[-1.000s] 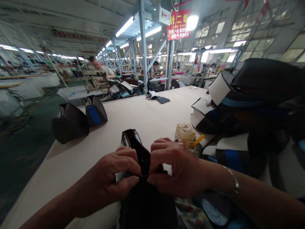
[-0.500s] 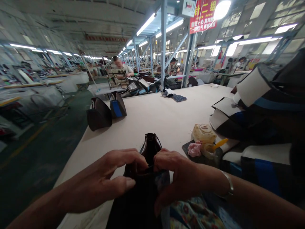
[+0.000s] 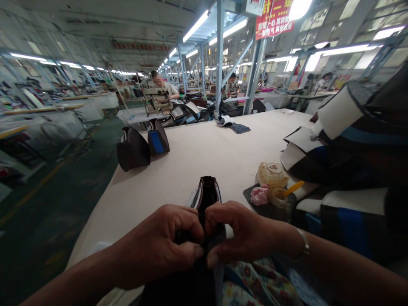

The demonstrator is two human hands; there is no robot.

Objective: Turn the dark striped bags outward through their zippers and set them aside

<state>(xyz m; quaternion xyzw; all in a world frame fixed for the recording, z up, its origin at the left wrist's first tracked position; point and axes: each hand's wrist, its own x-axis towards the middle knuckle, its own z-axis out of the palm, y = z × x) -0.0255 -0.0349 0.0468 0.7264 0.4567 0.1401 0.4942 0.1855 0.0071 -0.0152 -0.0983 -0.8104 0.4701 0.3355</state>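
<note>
Both of my hands grip one dark folded bag piece (image 3: 208,195) at the near edge of the long pale table (image 3: 204,153). My left hand (image 3: 165,242) is closed on its left side, thumb pressed along the fold. My right hand (image 3: 242,233), with a bracelet at the wrist, pinches the right side; the two hands touch at the knuckles. The piece's open dark end sticks up beyond my fingers. Its lower part drops off the table edge toward a flowered cloth on my lap.
Two finished dark pieces, one with a blue stripe (image 3: 157,142), stand at the table's left edge. A stack of dark, white and blue pieces (image 3: 350,140) fills the right. A glue pot with a yellow brush (image 3: 280,195) and a round lid (image 3: 271,174) sit near my right hand. People work at far tables.
My view swung to the left, then settled. My left fingers, stretched over the piece half a second ago, have curled tight on it, and both hands have drawn closer together.
</note>
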